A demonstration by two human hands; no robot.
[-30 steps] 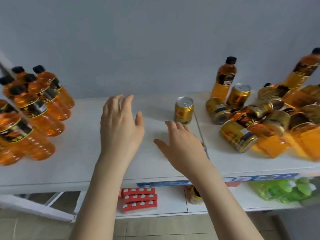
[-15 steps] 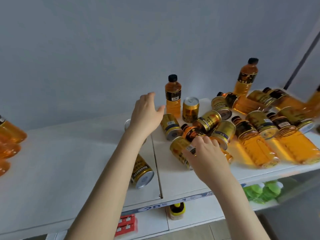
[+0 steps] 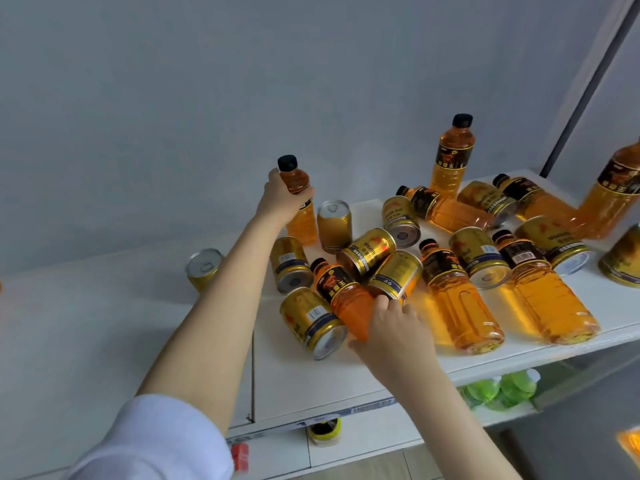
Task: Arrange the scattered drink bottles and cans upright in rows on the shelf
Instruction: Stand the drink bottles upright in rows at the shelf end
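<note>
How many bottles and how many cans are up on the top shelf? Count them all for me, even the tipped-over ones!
Orange bottles: 8
Gold cans: 11
Total: 19

A pale grey wall rises behind everything. Against it at the far right runs a dark slanted upright post. Well below the wall, on a lower white board, sit green bottle tops at right, a yellow-capped container in the middle, and a small red pack at left.
</note>
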